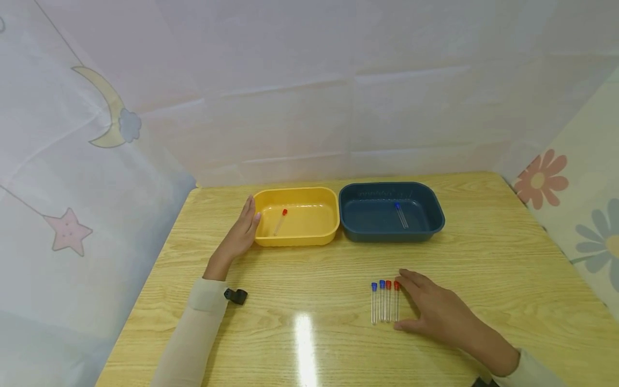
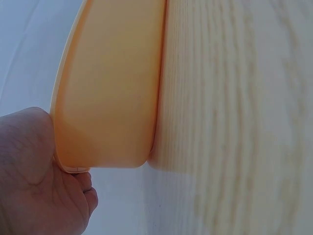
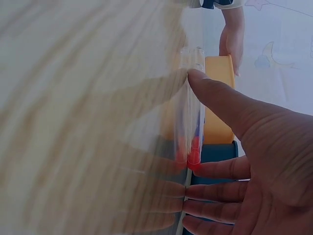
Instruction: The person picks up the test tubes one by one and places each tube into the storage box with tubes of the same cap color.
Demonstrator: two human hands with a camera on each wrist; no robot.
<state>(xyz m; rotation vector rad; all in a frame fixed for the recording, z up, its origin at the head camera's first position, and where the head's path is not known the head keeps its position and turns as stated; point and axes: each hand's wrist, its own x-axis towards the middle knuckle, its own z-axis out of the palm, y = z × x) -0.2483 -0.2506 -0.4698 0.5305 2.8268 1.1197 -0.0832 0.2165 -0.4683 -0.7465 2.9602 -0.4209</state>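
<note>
My left hand [image 1: 242, 231] rests against the left end of a yellow plastic tray [image 1: 296, 241], fingers fairly straight along the outside. The left wrist view shows this hand [image 2: 49, 181] at the rim of the tray [image 2: 110, 98]. Test tubes with two blue and two red caps lie side by side on the table. Beside the rightmost red-capped test tube [image 1: 397, 301], my right hand [image 1: 437, 309] is spread, index fingertip right at the cap and thumb near the tube's lower end. In the right wrist view, the thumb overlaps the tubes and the other fingers extend past the red cap [image 3: 194, 159].
A dark blue tray [image 1: 387, 236] stands against the yellow one's right side, holding a blue-capped test tube [image 1: 401, 216]. Inside the yellow tray lies a red-capped test tube [image 1: 280, 223]. The wooden table [image 1: 300, 279] meets patterned cloth walls [image 1: 290, 129] behind and at the sides.
</note>
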